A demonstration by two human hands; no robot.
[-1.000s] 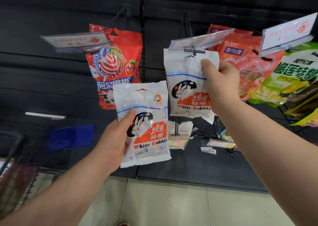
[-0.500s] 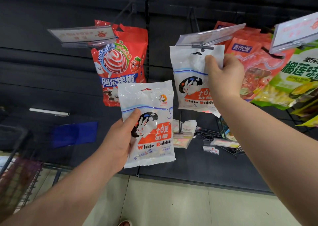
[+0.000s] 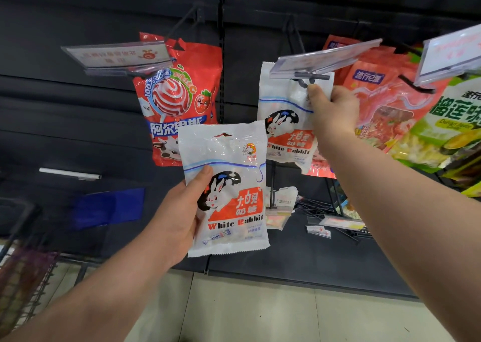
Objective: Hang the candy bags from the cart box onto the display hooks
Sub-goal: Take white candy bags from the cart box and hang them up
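White glossy rabbit-print candy bag (image 3: 282,112) pinched at hook (image 3: 305,80) by your right hand (image 3: 335,112), second bag (image 3: 229,185) gripped near-left in your left hand (image 3: 179,216)

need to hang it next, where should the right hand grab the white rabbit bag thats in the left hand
Pinch the second White Rabbit bag by its flat top corner, from the right, beside the hang hole. The left hand covers its lower left edge, leaving the top free.

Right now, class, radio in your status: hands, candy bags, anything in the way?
Right hand pinching upper White Rabbit bag at hook. Left hand holding second bag, waiting. Price tag holder crowds the hook.
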